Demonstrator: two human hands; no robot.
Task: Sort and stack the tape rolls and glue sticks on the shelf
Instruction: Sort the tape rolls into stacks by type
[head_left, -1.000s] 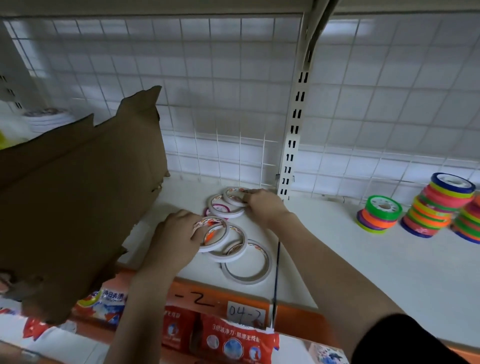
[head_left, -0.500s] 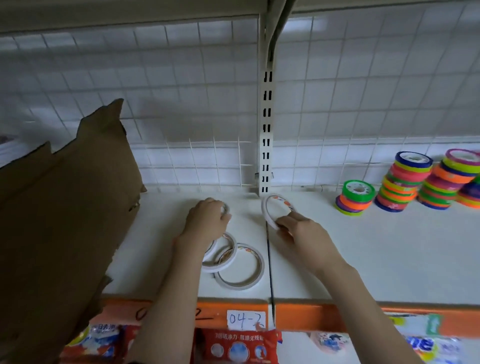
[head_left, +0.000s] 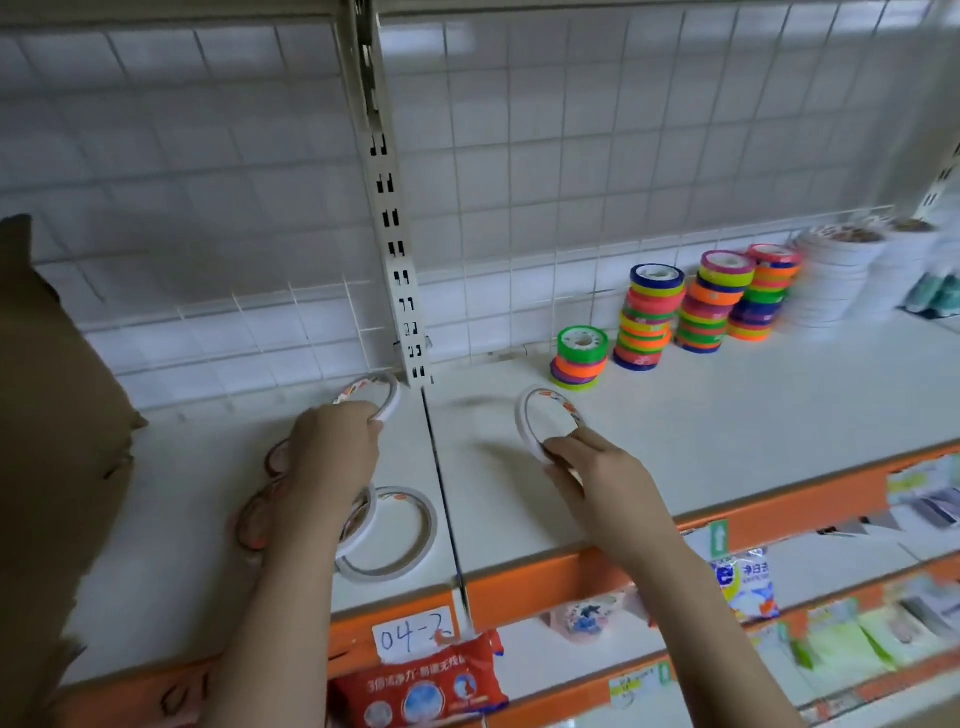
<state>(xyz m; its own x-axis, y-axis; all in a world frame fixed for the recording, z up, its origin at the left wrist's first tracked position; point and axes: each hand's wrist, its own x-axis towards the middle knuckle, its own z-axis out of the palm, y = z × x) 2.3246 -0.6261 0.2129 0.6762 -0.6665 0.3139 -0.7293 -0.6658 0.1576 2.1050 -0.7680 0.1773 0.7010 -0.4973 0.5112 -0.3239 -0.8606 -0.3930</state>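
While both hands hold a roll each, it goes like:
Left hand (head_left: 332, 447): fingers clamped on ring (head_left: 370, 395) by the post (head_left: 402, 291).
Right hand (head_left: 597, 475): fingers pinch tilted roll (head_left: 540, 421) over shelf (head_left: 727, 415).
Loose rolls (head_left: 395, 532): flat, under left wrist.

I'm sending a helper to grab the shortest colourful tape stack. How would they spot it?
Find the slotted white upright post at the back of the shelf. Just right of its foot begins a row of bright tape stacks. The short stack is the nearest one to the post: a few rolls high with a green roll on top, while its neighbours stand much taller.
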